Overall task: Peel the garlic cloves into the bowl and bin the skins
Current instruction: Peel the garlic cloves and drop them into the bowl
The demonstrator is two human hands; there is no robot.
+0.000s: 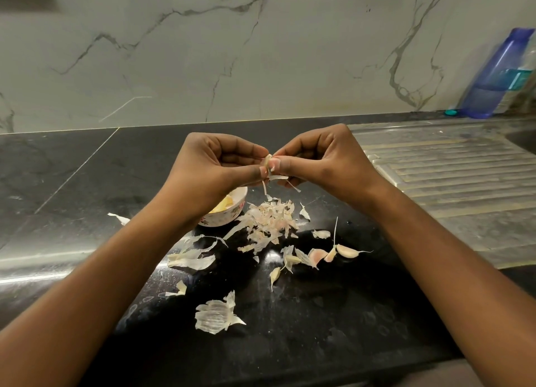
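Peeling a garlic clove (266, 162) above the black countertop (319, 314), two bare hands meet over the middle of the surface. The left hand (220, 163) pinches the clove between thumb and curled fingers. The right hand (322, 160) grips it from the other side, thumbnail against the skin, and thin strips of skin hang below the fingers.

A small white bowl (223, 217) sits under the left wrist, towards the back of the surface. Pale yellow peeled cloves (223, 204) show inside it; how many cannot be told, since the wrist hides most of the bowl.

Just right of the bowl lies a heap of papery skins (272, 221), with more scraps scattered towards the front edge, among them a large husk (216, 317). A few unpeeled cloves (346, 251) lie to the right of the heap, near the steel draining board (452, 178).

The job looks partly done: some cloves are peeled and in the bowl, one is in hand, and several wait. None of the skins are binned, and no bin is in view.
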